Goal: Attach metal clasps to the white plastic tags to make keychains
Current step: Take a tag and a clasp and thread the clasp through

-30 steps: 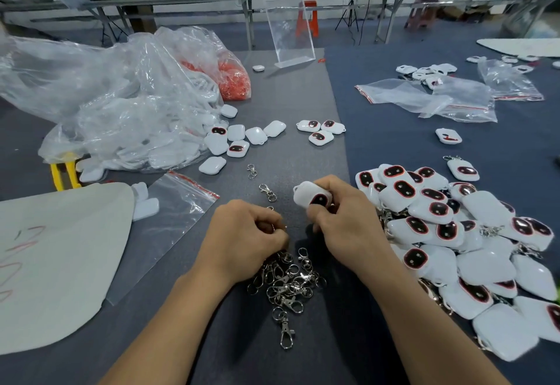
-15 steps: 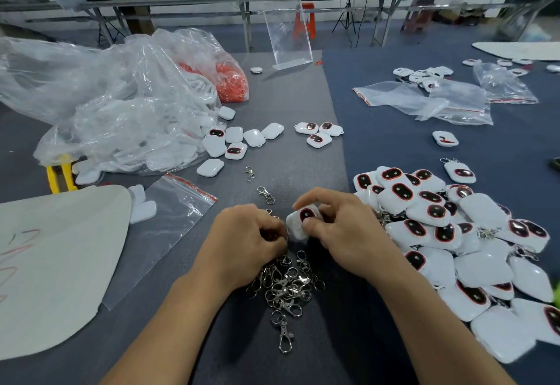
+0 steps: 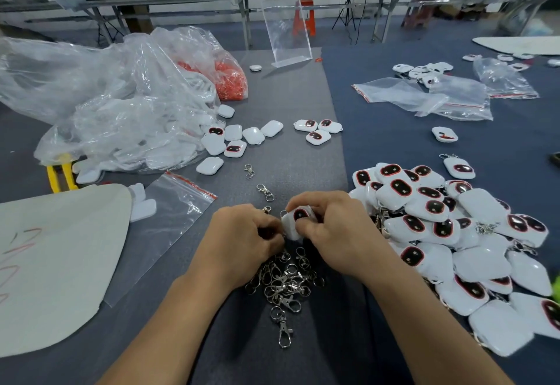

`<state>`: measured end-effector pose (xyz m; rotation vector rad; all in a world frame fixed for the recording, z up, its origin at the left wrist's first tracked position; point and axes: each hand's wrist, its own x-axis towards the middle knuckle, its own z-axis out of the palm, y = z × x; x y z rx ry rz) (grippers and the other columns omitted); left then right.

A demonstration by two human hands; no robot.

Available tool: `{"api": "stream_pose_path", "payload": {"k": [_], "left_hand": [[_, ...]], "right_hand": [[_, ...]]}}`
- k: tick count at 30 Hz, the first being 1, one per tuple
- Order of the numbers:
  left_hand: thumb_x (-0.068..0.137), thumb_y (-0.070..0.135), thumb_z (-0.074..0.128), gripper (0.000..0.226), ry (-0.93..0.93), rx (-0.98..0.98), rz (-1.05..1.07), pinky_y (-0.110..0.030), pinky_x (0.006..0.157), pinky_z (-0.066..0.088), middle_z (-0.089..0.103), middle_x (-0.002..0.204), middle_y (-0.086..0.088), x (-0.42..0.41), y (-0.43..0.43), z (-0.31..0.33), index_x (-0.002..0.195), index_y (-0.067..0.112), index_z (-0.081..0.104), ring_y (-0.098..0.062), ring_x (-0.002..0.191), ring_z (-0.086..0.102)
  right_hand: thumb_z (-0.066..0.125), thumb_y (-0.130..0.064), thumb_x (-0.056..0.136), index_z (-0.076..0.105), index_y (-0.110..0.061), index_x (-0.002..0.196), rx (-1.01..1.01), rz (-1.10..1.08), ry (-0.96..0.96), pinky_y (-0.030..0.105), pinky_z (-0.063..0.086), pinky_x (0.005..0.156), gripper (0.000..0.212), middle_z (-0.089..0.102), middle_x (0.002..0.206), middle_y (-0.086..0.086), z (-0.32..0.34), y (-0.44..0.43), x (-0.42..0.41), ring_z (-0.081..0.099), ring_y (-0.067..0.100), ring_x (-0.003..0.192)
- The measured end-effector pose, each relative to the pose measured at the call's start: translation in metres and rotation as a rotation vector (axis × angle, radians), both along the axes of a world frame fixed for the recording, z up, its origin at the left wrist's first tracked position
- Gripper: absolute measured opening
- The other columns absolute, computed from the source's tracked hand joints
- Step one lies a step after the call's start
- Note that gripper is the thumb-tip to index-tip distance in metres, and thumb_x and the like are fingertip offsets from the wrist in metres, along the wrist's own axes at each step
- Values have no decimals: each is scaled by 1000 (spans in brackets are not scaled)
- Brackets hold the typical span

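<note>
In the head view, the right hand grasps a white tag just over the surface. The tag's dark window faces up and its long axis slants down toward the left hand, which meets its lower end. The left grip is clenched, but whether it pinches a clasp is hidden; the loose clasp pile lies directly beneath both hands.

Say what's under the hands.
A pile of metal clasps lies below the left hand and the right hand, which grips a white tag. How far it runs under the palms is covered.
</note>
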<state>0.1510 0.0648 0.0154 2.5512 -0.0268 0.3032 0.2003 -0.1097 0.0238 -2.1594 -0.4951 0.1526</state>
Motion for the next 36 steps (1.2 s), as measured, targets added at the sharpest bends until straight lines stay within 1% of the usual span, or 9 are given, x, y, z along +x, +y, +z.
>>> {"api": "stream_pose_path", "payload": {"k": [5, 8, 10, 14, 17, 21, 24, 27, 36], "left_hand": [[70, 31, 76, 5, -116, 106, 35, -33, 62, 45, 55, 58, 6, -3, -5, 2, 69, 26, 73, -12, 64, 54], [68, 28, 72, 8, -229, 137, 73, -35, 60, 46, 54, 53, 7, -6, -8, 4, 61, 24, 70, -15, 62, 53], [66, 24, 73, 8, -277, 101, 102, -30, 62, 43, 54, 53, 8, -8, -9, 5, 60, 25, 69, -13, 61, 52], [65, 19, 78, 11, -299, 49, 100, -23, 63, 39, 56, 56, 9, -8, -9, 4, 63, 26, 71, -9, 62, 52], [65, 23, 75, 20, -315, -152, 94, -20, 64, 44, 65, 73, 15, -8, -8, 6, 82, 34, 74, -9, 67, 59], [67, 17, 81, 26, -295, -317, 70, -5, 67, 38, 68, 70, 19, -4, -5, 5, 84, 37, 81, -3, 70, 64], [69, 9, 86, 30, -278, -311, 26, -4, 69, 38, 68, 70, 20, -3, -4, 5, 87, 32, 82, 0, 71, 63], [70, 24, 85, 20, -278, -371, 18, -6, 68, 39, 70, 75, 21, -3, -4, 6, 85, 37, 80, 0, 73, 64], [70, 9, 90, 32, -281, -430, 23, -8, 69, 43, 72, 76, 16, -4, -7, 7, 80, 37, 78, -5, 72, 66]], "right_hand": [[64, -5, 89, 76, -22, 89, 190, -58, 181, 18, 38, 48, 20, 60, 53, -6, -3, -2, 0, 47, 6, 43], [62, 4, 91, 75, -11, 92, 449, -70, 420, 22, 34, 40, 19, 64, 68, 15, 0, -3, -1, 47, 16, 43], [60, 7, 92, 73, -4, 94, 555, -75, 509, 21, 31, 37, 17, 65, 71, 15, 0, -3, 0, 46, 16, 43], [59, 9, 92, 73, -2, 96, 580, -82, 518, 21, 30, 37, 18, 66, 70, 13, 0, -1, 1, 46, 14, 42], [57, 10, 92, 72, 0, 98, 607, -95, 549, 20, 28, 38, 20, 64, 72, 17, 2, -3, 2, 45, 14, 43], [53, 10, 91, 73, -2, 96, 660, -77, 640, 20, 24, 39, 23, 63, 73, 21, 5, -6, 5, 43, 14, 44], [52, 8, 92, 73, -1, 96, 671, -42, 710, 19, 24, 40, 24, 64, 67, 17, 7, -9, 5, 43, 12, 41], [51, 6, 92, 75, -3, 93, 687, -26, 741, 21, 25, 45, 26, 64, 69, 20, 8, -11, 6, 43, 13, 43], [50, 8, 90, 76, -4, 86, 711, -11, 756, 21, 23, 44, 29, 63, 66, 19, 8, -13, 8, 40, 13, 42]]}}
